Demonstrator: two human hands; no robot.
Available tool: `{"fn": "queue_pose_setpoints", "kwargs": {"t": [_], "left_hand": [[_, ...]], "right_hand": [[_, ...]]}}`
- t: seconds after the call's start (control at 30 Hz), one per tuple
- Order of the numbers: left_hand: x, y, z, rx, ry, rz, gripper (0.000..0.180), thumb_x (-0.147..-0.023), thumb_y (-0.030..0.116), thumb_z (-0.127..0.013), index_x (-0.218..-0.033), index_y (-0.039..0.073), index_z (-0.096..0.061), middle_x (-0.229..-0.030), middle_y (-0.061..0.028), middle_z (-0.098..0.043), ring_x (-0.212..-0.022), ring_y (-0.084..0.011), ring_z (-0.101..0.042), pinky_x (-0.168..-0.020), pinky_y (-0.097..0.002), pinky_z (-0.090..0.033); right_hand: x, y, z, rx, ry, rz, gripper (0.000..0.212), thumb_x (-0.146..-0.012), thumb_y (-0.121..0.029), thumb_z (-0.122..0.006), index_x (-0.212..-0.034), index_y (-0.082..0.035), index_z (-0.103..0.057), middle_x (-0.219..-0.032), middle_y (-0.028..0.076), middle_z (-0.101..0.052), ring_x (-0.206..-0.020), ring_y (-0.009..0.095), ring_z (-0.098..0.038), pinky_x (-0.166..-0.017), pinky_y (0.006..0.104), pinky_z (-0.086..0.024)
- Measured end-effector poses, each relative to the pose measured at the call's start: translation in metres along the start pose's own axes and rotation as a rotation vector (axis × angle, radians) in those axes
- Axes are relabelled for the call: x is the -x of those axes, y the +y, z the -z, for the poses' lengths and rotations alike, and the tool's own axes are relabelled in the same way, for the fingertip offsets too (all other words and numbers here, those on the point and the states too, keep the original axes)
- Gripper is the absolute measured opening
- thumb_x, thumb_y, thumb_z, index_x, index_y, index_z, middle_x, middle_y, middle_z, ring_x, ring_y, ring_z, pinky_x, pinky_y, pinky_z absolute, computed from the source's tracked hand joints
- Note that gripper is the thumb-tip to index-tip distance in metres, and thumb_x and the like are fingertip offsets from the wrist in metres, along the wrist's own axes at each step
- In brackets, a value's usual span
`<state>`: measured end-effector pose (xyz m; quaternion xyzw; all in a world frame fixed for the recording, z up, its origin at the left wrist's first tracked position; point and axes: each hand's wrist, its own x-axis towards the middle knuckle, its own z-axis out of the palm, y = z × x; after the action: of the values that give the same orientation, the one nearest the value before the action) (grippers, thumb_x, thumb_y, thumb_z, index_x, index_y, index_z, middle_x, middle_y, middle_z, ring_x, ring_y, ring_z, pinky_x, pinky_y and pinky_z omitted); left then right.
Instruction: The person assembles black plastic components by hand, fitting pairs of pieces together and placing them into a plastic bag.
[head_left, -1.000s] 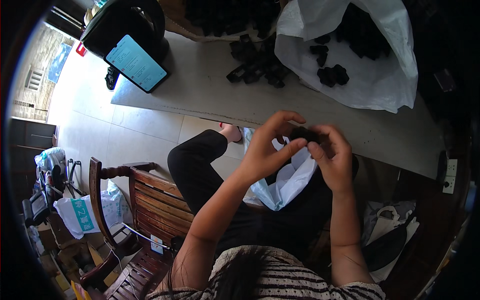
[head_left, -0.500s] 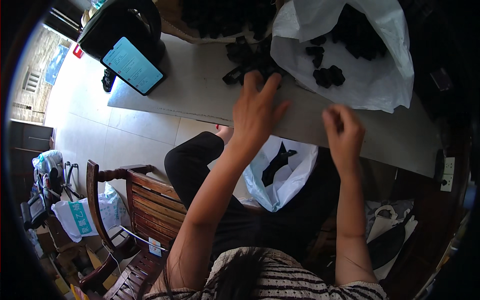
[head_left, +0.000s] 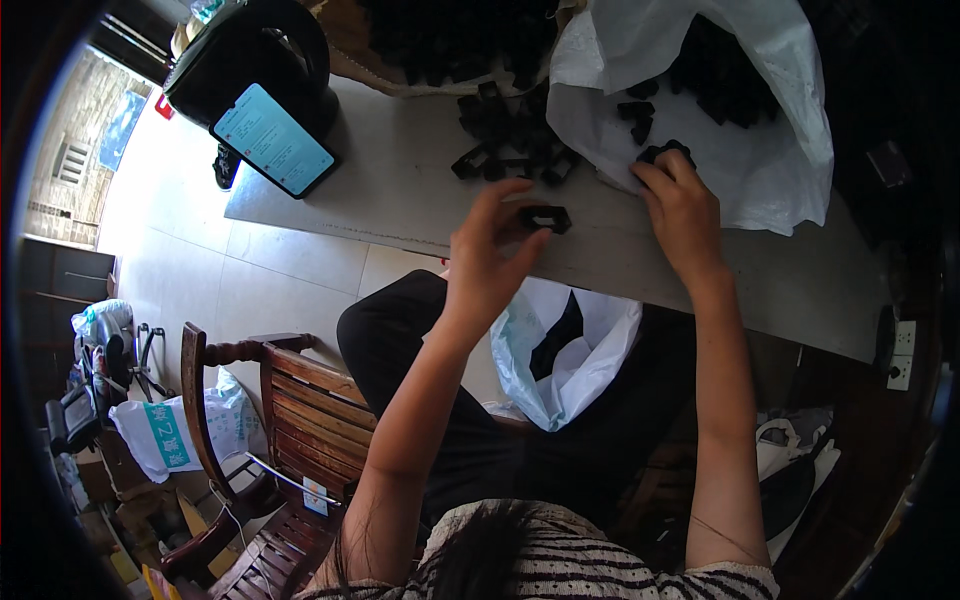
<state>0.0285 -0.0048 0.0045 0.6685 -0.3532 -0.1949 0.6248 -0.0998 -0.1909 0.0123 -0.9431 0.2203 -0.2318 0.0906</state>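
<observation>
My left hand (head_left: 490, 250) holds a small black frame-shaped part (head_left: 547, 219) with an opening through it, between thumb and fingers, above the near part of the tabletop. Just beyond lies a loose pile of similar black parts (head_left: 490, 115). My right hand (head_left: 688, 215) reaches over the near edge of a white plastic bag (head_left: 770, 190), fingers closed on a black part (head_left: 668, 153) there; its shape is partly covered by the fingers. More black pieces (head_left: 635, 115) lie inside this bag, with a dark heap deeper in.
A phone (head_left: 272, 140) leans on a black kettle (head_left: 245, 60) at the left. An open sack (head_left: 400, 85) of black parts stands behind the pile. Another white bag (head_left: 600, 355) hangs open between my knees, below the table edge. A wooden chair (head_left: 315, 375) stands at left.
My left hand has drawn back from the pile with a black part in it. My right hand has moved forward from above the table to the black pieces at the bag's mouth.
</observation>
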Motion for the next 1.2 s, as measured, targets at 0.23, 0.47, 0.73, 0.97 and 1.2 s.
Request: {"fn": "queue_pose_setpoints", "kwargs": {"t": [0.23,0.47,0.73,0.97,1.2], "left_hand": [[0.005,-0.006,-0.014,-0.119,-0.108,0.01,0.036,-0.077,-0.007,-0.067,-0.111,0.0,-0.061,-0.104,-0.0091,-0.065,-0.092,-0.0151,-0.065,-0.085,-0.0276,-0.052],[0.01,-0.007,-0.013,-0.169,-0.096,-0.05,0.035,-0.077,-0.007,-0.067,-0.111,0.002,-0.062,-0.101,-0.0081,-0.067,-0.091,-0.015,-0.065,-0.083,-0.0273,-0.052],[0.013,-0.008,-0.01,0.032,-0.155,0.103,0.036,-0.079,-0.006,-0.065,-0.114,0.0,-0.061,-0.094,-0.0054,-0.065,-0.081,-0.0092,-0.06,-0.076,-0.0237,-0.05],[0.015,-0.005,-0.005,0.307,-0.232,0.186,0.037,-0.082,0.0,-0.067,-0.118,-0.003,-0.059,-0.098,-0.0074,-0.066,-0.087,-0.0114,-0.062,-0.079,-0.0254,-0.051],[0.021,0.003,-0.003,0.547,-0.296,0.322,0.037,-0.084,0.006,-0.069,-0.118,-0.003,-0.058,-0.103,-0.01,-0.066,-0.096,-0.0153,-0.063,-0.087,-0.0303,-0.051]], "right_hand": [[0.012,-0.02,0.0,-0.326,0.157,0.091,0.017,-0.083,0.003,-0.059,-0.098,-0.001,-0.064,-0.099,0.01,-0.058,-0.086,0.03,-0.062,-0.072,0.0357,-0.051],[0.014,-0.013,0.01,-0.389,0.046,0.011,0.022,-0.081,0.002,-0.062,-0.103,-0.001,-0.061,-0.102,0.012,-0.058,-0.089,0.028,-0.063,-0.075,0.0342,-0.05],[0.025,-0.041,0.001,-0.616,-0.006,-0.033,0.029,-0.076,0.002,-0.068,-0.103,-0.001,-0.06,-0.099,0.012,-0.06,-0.084,0.025,-0.065,-0.068,0.0328,-0.052],[0.034,-0.058,0.008,-0.712,0.051,0.036,0.016,-0.076,0.001,-0.069,-0.091,0.001,-0.062,-0.093,0.011,-0.063,-0.082,0.023,-0.065,-0.067,0.0309,-0.052],[0.044,-0.06,0.01,-0.538,0.194,0.224,0.016,-0.074,-0.001,-0.072,-0.088,-0.003,-0.064,-0.092,0.011,-0.064,-0.079,0.024,-0.064,-0.068,0.0302,-0.052]]}}
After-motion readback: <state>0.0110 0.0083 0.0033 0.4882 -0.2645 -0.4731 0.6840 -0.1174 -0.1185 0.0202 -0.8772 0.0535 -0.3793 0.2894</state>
